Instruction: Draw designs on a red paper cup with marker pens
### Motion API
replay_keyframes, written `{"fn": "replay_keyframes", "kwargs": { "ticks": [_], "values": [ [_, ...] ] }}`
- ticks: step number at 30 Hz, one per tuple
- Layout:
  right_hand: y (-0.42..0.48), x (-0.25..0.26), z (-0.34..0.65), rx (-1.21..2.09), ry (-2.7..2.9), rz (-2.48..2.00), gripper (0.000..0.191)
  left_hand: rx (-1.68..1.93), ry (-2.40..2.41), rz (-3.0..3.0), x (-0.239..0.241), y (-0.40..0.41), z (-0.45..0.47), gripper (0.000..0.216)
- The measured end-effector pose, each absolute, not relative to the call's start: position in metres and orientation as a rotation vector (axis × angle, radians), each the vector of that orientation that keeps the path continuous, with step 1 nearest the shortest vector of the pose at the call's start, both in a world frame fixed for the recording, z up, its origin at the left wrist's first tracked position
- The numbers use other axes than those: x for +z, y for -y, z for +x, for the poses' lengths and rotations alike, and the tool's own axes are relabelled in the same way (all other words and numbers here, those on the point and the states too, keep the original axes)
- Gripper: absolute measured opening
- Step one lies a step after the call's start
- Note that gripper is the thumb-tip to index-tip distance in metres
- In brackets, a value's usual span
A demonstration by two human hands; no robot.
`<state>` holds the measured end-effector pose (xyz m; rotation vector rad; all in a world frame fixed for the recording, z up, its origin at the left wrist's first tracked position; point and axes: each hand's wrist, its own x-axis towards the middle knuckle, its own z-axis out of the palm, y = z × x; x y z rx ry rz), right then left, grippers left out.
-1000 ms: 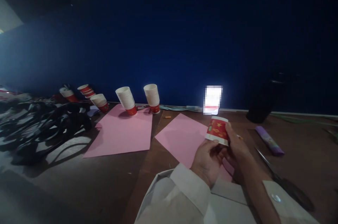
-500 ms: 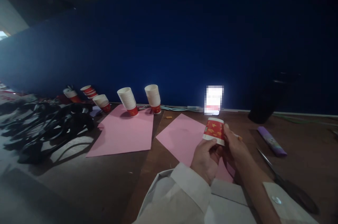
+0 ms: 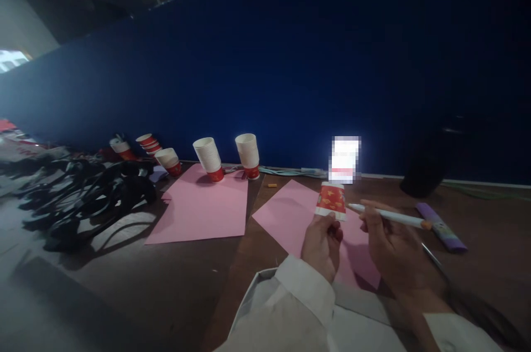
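My left hand [image 3: 322, 244] grips the lower white edge of a red and white paper cup [image 3: 331, 200] with gold patterns. The cup is held up over a pink sheet of paper [image 3: 276, 216]. To the right, my right hand [image 3: 385, 241], slightly blurred, is closed round a white marker [image 3: 400, 215] with an orange end. The marker's uncapped tip points left, close to the cup's side but apart from it. A small orange cap [image 3: 272, 186] lies on the table beyond the pink sheet.
Stacked paper cups [image 3: 208, 158] and another stack [image 3: 248, 155] stand near a second pink sheet [image 3: 207, 208]. Black cables or straps [image 3: 83, 202] heap at left. A glowing phone [image 3: 345, 159] leans at the blue partition [image 3: 249, 75]. Right lie a purple case [image 3: 442, 227] and scissors [image 3: 433, 257].
My right hand has moved away from the cup to the right, and the marker now shows fully, tip toward the cup. The left hand still holds the cup. The view has shifted slightly.
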<state>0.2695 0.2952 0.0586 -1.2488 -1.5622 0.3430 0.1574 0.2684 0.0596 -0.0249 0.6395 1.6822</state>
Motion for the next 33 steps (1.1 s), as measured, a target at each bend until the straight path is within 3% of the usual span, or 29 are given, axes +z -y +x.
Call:
{"fn": "replay_keyframes", "kwargs": {
  "ticks": [17,33],
  "values": [
    [-0.2944,0.0641,0.2603,-0.021,1.792,-1.041,0.042,1.731,-0.581,0.020,0.0662,-0.2658,0.1596,0.011],
    [-0.2921,0.0652,0.2597,-0.034,1.782,-1.026,0.039,1.739,-0.605,0.055,0.0662,-0.2657,0.1594,0.017]
  ]
}}
